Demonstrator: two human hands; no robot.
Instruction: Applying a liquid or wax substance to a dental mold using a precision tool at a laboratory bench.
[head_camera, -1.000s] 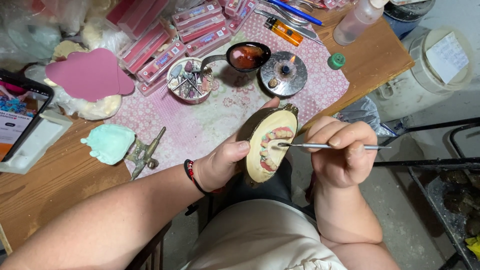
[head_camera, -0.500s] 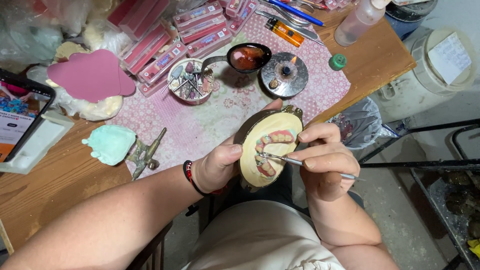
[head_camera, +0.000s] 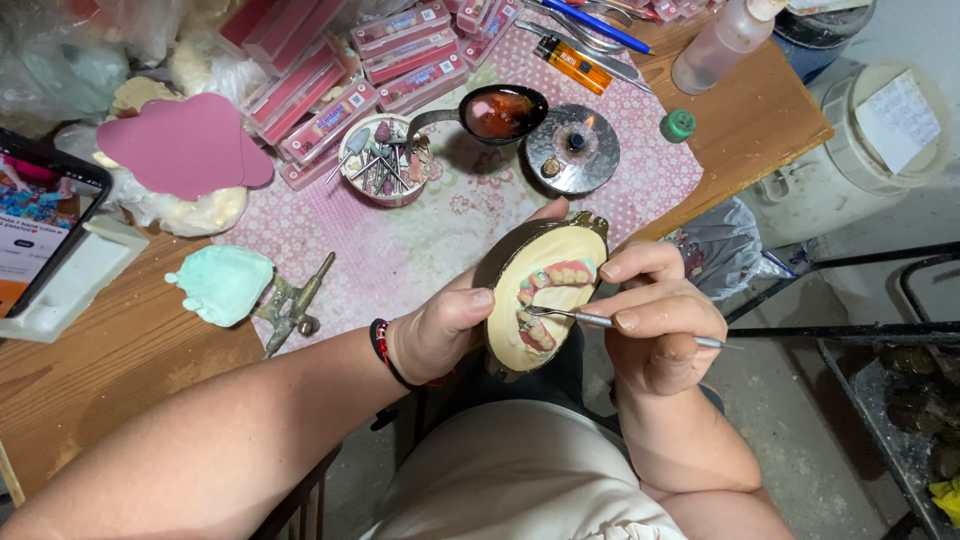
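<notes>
My left hand (head_camera: 445, 325) grips an oval cream-coloured dental mould (head_camera: 550, 300) from its left side, thumb on its face. The mould carries a pink gum arch set with teeth. My right hand (head_camera: 655, 315) pinches a thin metal carving tool (head_camera: 600, 320), and its tip touches the lower left part of the tooth arch. Both hands hover over my lap, just off the table's near edge.
On the pink patterned cloth (head_camera: 420, 240) stand a small lit burner (head_camera: 573, 147), a ladle of red wax (head_camera: 498, 112) and a cup of burs (head_camera: 385, 160). A mint cast (head_camera: 222, 283), a metal articulator part (head_camera: 293, 303), pink boxes (head_camera: 330, 95) and a phone (head_camera: 40, 225) lie left.
My right hand has moved left and down, bringing the tool's tip from the mould's right edge onto the tooth arch. The left hand has tilted the mould slightly.
</notes>
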